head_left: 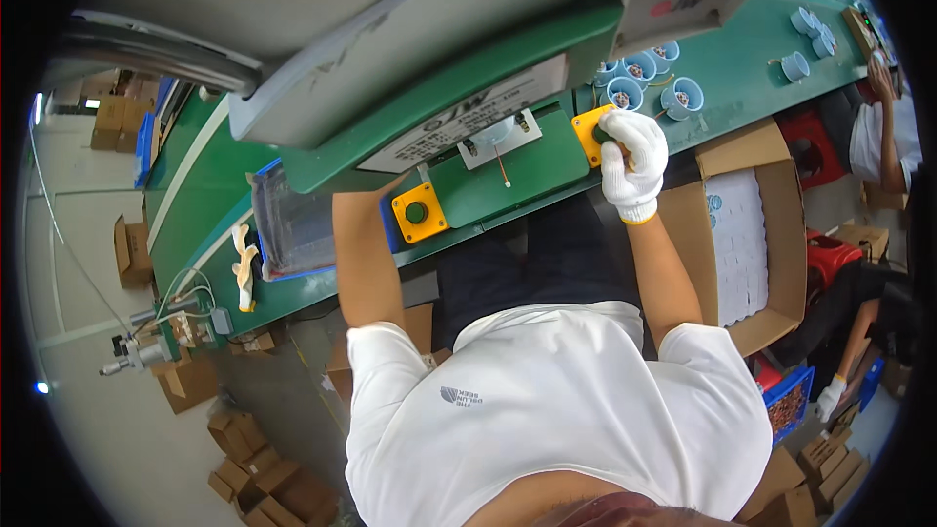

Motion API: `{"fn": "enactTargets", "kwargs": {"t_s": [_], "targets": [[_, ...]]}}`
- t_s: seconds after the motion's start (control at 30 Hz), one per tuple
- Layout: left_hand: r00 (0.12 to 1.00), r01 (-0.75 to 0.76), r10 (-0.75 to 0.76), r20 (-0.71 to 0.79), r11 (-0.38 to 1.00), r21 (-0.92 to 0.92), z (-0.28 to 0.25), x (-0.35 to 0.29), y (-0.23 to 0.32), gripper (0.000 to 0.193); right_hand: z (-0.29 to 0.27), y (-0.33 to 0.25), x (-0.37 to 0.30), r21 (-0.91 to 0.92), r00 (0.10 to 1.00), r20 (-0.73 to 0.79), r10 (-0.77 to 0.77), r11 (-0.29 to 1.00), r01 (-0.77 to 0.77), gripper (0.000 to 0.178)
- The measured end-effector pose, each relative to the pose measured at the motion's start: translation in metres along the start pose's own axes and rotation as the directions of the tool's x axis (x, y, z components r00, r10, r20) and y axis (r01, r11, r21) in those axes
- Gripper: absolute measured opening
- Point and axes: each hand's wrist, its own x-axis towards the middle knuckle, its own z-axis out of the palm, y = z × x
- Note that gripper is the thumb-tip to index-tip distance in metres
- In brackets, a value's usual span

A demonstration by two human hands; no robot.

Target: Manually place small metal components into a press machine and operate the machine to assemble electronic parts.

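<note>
My right hand [632, 161], in a white knitted glove, is curled over the dark push button on the right yellow button box [586, 137]. My left forearm reaches up under the head of a grey and green machine [420, 68], which hides the left hand. Near that arm sits a second yellow button box with a dark green push button [417, 213]. Between the boxes, a metal plate [528, 127] lies on a green base. A pale cup-shaped part [500, 131] stands there, partly hidden, and a short wire [504, 168] with a white connector hangs from it.
Several light blue cups [681, 98] with wires stand on the green bench at the right. A blue tray [293, 234] and a loose glove [244, 268] lie left. An open cardboard box [791, 263] with white sheets is beside my right arm. Other people work at the far right.
</note>
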Motion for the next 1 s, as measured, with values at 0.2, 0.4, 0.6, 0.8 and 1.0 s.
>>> {"fn": "enactTargets", "kwargs": {"t_s": [0.2,0.4,0.6,0.8,1.0], "targets": [[0.906,-0.144,0.256,-0.336,0.935,0.325,0.06,-0.127,-0.027,0.021,-0.008,0.007,-0.004,0.05,0.999,0.027,-0.032,0.998,0.031,0.024],[0.805,-0.321,0.54,-0.246,0.744,0.586,0.038,-0.118,-0.018,0.024,0.001,-0.025,0.022,-0.276,0.997,0.082,0.009,0.961,0.014,0.011],[0.935,-0.256,0.315,-0.163,0.917,0.307,-0.015,-0.09,-0.036,0.015,-0.001,-0.005,-0.012,-0.051,0.992,0.016,-0.125,0.991,0.125,0.037],[0.947,0.11,0.037,-0.32,0.896,0.429,-0.055,-0.075,-0.105,0.017,0.005,0.004,-0.028,-0.088,0.993,0.049,-0.112,0.989,0.116,0.041],[0.996,0.09,-0.092,-0.015,0.913,0.399,-0.046,-0.072,-0.09,0.018,0.005,0.007,-0.029,-0.116,0.994,0.036,-0.1,0.988,0.104,0.042]]}}
